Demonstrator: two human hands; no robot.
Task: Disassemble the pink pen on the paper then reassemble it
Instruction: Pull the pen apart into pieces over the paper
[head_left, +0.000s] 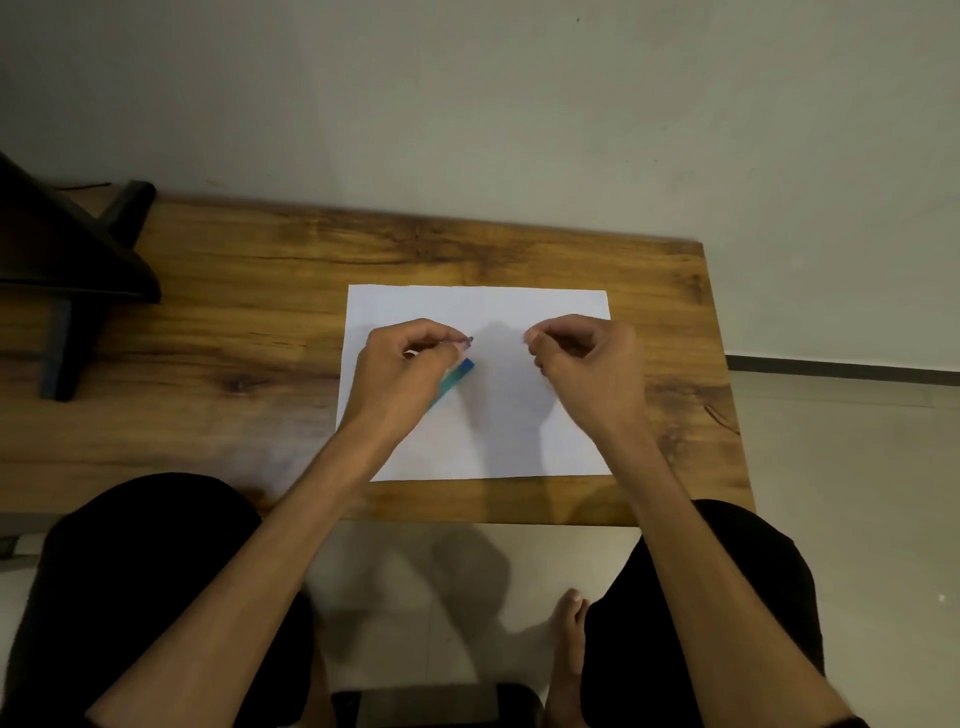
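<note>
Pen part (469, 340) pinched in left hand (410, 364) fingers (452, 345)

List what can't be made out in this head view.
- Pen piece in the left hand: only a small tip shows past the fingers.
- Right hand: its pinch is closed, contents too small to tell.
- Blue-green object on the paper: mostly covered by the left hand.
- Dark object on the table: cut off by the left edge.
</note>
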